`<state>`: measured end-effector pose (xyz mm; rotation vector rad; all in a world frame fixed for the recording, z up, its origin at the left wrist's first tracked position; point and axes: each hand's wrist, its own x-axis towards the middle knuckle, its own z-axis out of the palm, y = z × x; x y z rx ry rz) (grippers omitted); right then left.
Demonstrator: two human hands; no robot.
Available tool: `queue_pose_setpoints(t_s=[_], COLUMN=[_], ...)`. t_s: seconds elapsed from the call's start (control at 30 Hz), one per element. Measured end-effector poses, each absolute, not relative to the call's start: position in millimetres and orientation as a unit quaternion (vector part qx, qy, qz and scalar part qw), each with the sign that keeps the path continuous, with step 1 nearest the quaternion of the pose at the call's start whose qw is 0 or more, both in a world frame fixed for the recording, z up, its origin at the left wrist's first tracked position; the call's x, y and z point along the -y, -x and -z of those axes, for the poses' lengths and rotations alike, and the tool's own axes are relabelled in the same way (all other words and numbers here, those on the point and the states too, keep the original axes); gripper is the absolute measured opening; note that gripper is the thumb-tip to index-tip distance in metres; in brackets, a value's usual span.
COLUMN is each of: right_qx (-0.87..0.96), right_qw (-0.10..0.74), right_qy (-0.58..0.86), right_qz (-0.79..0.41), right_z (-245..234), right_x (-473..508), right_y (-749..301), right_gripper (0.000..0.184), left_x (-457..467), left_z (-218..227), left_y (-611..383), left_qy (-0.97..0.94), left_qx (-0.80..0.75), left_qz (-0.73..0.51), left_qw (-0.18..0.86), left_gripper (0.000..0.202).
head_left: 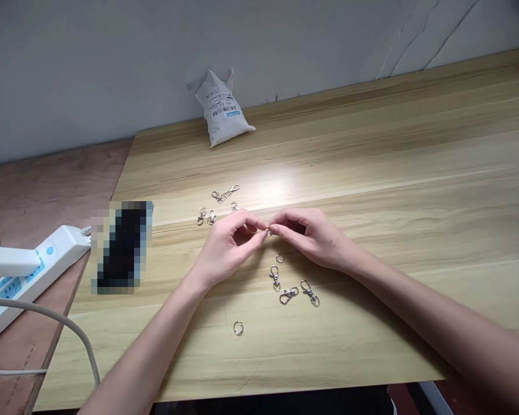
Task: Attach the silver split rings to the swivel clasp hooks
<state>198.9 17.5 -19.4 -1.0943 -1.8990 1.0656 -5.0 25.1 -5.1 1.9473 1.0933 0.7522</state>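
Had a ring [242,328] nearest on the bench [380,178], then three clasps [274,278] and a second ring [277,257], seemingly left to do, pinched a metal bit [269,233] tightly in left hand [225,246] and right hand [321,238] alike, and had far clasps [202,216] perhaps done.

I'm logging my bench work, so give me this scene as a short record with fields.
Left hand: pinching a small metal piece
Right hand: pinching at the same piece
Nearer the person: three clasps, two rings
Beyond left hand: more clasps
Far edge: white parcel by the wall
Left side: white power strip, pixelated dark object
Surface: wood-grain tabletop
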Motion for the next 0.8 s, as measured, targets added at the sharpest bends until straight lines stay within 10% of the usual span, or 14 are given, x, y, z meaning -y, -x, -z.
queue_pose_setpoints(t_s=[0.8], right_qx=[0.796], right_qw=[0.286], right_qy=[0.43], right_qz=[-0.316], right_z=[17.1], right_x=[-14.4], right_y=[-195.2], right_gripper=[0.018], left_x=[-25.0], left_z=[2.8], left_y=[5.6], left_qy=[-0.795], left_qx=[-0.411], left_qz=[-0.24], left_qw=[0.376], left_gripper=[0.01])
